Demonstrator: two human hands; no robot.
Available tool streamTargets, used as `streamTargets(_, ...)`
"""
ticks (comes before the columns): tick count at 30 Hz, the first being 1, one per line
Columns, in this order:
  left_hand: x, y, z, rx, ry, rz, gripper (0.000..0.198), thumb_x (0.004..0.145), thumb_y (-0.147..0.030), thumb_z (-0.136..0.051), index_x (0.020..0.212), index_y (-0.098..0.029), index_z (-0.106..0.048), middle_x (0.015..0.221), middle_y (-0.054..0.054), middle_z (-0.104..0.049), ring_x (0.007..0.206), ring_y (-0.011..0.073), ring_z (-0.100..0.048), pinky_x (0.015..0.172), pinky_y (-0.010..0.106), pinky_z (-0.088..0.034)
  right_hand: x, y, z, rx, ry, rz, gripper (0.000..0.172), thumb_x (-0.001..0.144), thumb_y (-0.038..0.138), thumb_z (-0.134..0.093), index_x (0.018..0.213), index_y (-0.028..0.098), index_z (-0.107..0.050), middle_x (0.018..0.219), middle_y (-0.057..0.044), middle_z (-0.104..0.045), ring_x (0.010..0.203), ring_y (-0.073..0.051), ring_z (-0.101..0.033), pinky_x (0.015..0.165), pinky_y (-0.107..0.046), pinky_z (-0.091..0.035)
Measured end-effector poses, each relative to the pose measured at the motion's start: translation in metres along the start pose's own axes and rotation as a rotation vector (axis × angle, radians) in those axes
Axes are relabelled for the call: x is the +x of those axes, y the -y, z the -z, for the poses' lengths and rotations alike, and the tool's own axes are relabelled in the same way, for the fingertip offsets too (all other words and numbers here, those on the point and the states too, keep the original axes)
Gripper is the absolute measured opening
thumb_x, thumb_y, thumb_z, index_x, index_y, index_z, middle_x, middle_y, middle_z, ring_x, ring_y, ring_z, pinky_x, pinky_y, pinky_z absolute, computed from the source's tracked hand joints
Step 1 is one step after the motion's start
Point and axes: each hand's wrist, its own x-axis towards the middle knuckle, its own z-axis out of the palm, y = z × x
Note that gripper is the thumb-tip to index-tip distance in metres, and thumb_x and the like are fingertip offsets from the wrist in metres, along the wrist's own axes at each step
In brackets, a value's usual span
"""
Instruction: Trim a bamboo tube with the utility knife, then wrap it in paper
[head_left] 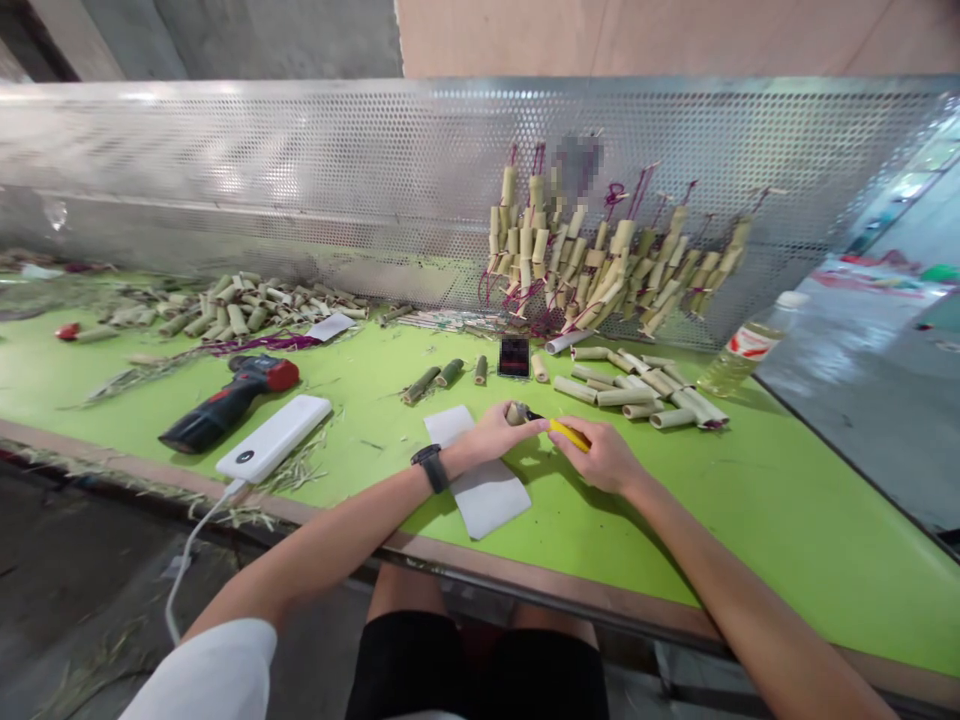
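Note:
My left hand [491,435], a dark watch [430,468] on its wrist, grips a short bamboo piece [514,413]. My right hand [604,458] is closed around a yellow-handled knife [570,435], its dark front end reaching the bamboo. Beneath my left wrist lies a strip of white paper [491,500]. Just beyond the hands are three green bamboo pieces [450,373], a small dark square object [514,357] and a pale bamboo piece [540,369]. Several cut bamboo tubes [626,397] lie beyond my right hand.
Bamboo figures strung on purple cord [592,260] lean against the perforated metal panel [300,150]. On the green table [787,530] are a drill [225,405], a white power bank [277,437] with a cable, a bamboo pile [240,305] and a bottle of yellowish liquid [750,350].

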Motion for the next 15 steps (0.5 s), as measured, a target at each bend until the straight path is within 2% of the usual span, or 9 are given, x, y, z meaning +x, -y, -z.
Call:
streamTargets(4,-0.0026,-0.0013,-0.0001,0.074,-0.025,-0.034,0.058,0.069,-0.068,-0.079,0.085,-0.016,-0.057,0.071,-0.004,-0.052,0.062,0.0104,-0.043,0.054,0.025,-0.034,-0.0006,0.0026,0.0012,0.057,0.044,-0.002,0.047,0.1,0.056,-0.047,0.106,0.019,-0.073,0.071,-0.004,-0.07,0.054,-0.015,-0.053,0.051,-0.028,-0.034)
streamTargets(9,-0.002,0.0025,0.0003,0.197,-0.037,-0.061,0.057,0.077,-0.073,-0.068,0.073,-0.019,-0.05,0.062,-0.006,-0.041,0.057,0.0102,-0.034,0.051,0.026,-0.026,-0.0009,0.006,0.0018,0.083,0.037,-0.013,0.051,0.1,0.059,-0.046,0.112,0.019,-0.076,0.077,-0.005,-0.074,0.056,-0.015,-0.055,0.051,-0.028,-0.035)
streamTargets(12,-0.0005,0.0026,0.0014,0.293,-0.055,-0.086,0.062,0.08,-0.076,-0.062,0.063,-0.021,-0.038,0.057,-0.006,-0.034,0.055,0.0102,-0.028,0.05,0.028,-0.021,-0.001,0.0065,0.0003,-0.013,0.002,-0.026,0.055,0.099,0.059,-0.045,0.119,0.018,-0.076,0.082,-0.008,-0.076,0.051,-0.015,-0.055,0.046,-0.028,-0.034)
streamTargets(15,0.0,0.0006,0.0008,0.367,-0.09,-0.061,0.065,0.081,-0.075,-0.061,0.06,-0.023,-0.029,0.055,-0.006,-0.031,0.053,0.0106,-0.024,0.05,0.029,-0.018,-0.0007,0.0048,-0.0027,-0.202,-0.073,-0.018,0.059,0.098,0.06,-0.044,0.121,0.016,-0.076,0.074,-0.01,-0.075,0.045,-0.014,-0.052,0.042,-0.027,-0.03)
